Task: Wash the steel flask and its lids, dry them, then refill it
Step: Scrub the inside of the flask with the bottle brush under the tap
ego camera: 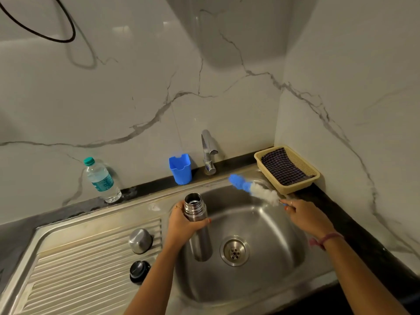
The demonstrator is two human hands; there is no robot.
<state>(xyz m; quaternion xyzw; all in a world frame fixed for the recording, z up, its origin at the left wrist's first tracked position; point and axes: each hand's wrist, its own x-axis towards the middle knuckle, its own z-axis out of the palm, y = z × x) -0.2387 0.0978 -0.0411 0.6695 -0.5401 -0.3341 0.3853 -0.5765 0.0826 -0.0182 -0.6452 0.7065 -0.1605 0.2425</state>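
My left hand [181, 220] grips the open steel flask [197, 223] near its neck, holding it upright over the sink basin [261, 223]. My right hand [303, 215] holds the handle of a bottle brush [254, 188] with blue and white bristles, which points up and left, apart from the flask's mouth. On the ribbed drainboard [79, 258] to the left sit the steel cup lid [140, 241], mouth down, and the black stopper lid [139, 270].
A chrome tap [208, 153] stands behind the basin, beside a blue plastic holder [180, 168]. A clear water bottle [101, 180] with a green cap stands on the dark counter at left. A beige basket [313, 176] with a checked cloth [283, 166] fills the right corner.
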